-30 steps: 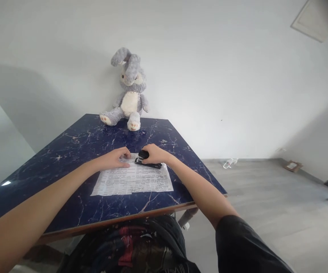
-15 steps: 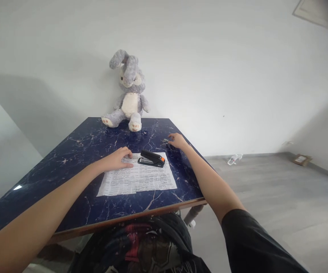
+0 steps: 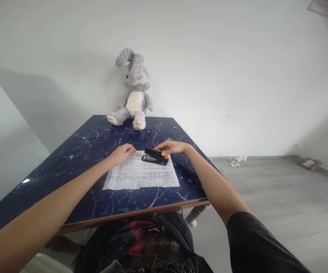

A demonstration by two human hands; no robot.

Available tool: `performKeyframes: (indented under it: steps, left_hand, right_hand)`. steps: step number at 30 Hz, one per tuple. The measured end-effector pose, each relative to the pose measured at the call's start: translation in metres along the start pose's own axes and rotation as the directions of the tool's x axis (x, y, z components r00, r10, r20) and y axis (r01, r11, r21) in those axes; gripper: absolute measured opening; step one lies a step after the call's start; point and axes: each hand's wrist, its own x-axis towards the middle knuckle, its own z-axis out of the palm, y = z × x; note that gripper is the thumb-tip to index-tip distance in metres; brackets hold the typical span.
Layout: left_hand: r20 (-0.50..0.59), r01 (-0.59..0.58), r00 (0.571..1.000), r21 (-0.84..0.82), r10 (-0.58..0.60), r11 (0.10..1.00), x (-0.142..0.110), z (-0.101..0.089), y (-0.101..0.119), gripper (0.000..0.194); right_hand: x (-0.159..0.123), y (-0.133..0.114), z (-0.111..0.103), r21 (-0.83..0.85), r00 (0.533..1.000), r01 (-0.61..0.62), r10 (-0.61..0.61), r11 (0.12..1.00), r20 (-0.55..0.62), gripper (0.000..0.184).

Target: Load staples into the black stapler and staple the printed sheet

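Observation:
Printed paper (image 3: pixel 141 176) lies flat on a dark blue marbled table (image 3: pixel 81 151). A black stapler (image 3: pixel 152 156) with an orange patch at its back end rests on the paper's upper right part. My right hand (image 3: pixel 175 147) reaches over the stapler's rear, thumb on its near side and fingers on its far side. At the paper's upper left edge is my left hand (image 3: pixel 122 153), its fingers drawn together in a pinch on the sheet's edge.
A grey plush rabbit (image 3: pixel 135 91) sits at the table's far end against the white wall (image 3: pixel 223 68). On the floor to the right lie a clear plastic item (image 3: pixel 238 161) and a small cardboard box (image 3: pixel 309 163).
My right hand let go of the stapler, moved off to the right, and has come back onto it. My left hand's fingers, spread earlier, have closed together at the paper's edge.

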Motion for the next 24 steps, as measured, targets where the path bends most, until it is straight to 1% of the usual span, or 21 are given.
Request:
performKeyframes:
  steps: [2,3,5,7,10,13,16,18,21,24]
  left_hand:
    - [-0.064,0.078,0.994,-0.112,-0.086,0.991,0.002,0.001,-0.003,0.045]
    - [-0.082,0.094,0.991,-0.155,-0.108,0.983,0.002,0.002,-0.004,0.046]
    - [-0.105,0.100,0.987,-0.212,-0.124,0.972,0.002,0.001,-0.004,0.046]
    - [-0.110,0.103,0.985,-0.227,-0.130,0.968,0.001,0.001,-0.003,0.044]
    - [-0.092,0.114,0.986,-0.212,-0.136,0.971,0.000,-0.001,0.000,0.038]
    - [-0.055,0.108,0.992,-0.145,-0.117,0.984,0.000,0.000,0.001,0.033]
    - [-0.017,0.054,0.998,-0.043,-0.055,0.998,0.001,0.002,0.000,0.027]
    - [-0.018,0.019,1.000,-0.006,-0.020,1.000,0.001,0.003,-0.001,0.025]
    - [-0.063,-0.011,0.998,0.011,0.012,1.000,0.001,0.004,-0.002,0.024]
    - [-0.171,-0.030,0.985,0.018,0.033,0.999,0.002,0.001,-0.004,0.026]
  right_hand:
    - [0.000,0.004,0.000,0.025,0.999,-0.007,0.006,1.000,0.040,0.079]
    - [0.000,0.006,-0.001,0.041,0.998,-0.011,0.008,0.999,0.057,0.083]
    - [0.000,0.009,-0.001,0.075,0.998,-0.017,0.012,0.997,0.068,0.087]
    - [0.000,0.011,-0.001,0.090,0.998,-0.018,0.013,0.996,0.063,0.086]
    - [0.000,0.013,-0.001,0.077,0.998,-0.010,0.005,0.997,0.059,0.083]
    - [0.000,0.013,-0.001,0.053,0.999,-0.006,0.003,0.999,0.046,0.084]
    - [0.003,0.010,0.004,0.063,0.999,0.017,-0.019,0.998,0.044,0.090]
    - [0.007,0.006,0.008,0.030,0.998,0.025,-0.027,0.999,0.058,0.086]
    - [0.013,0.002,0.010,-0.142,0.998,-0.004,0.012,0.990,0.057,0.071]
    - [0.008,0.006,-0.002,-0.253,0.994,-0.085,0.098,0.964,0.041,0.063]
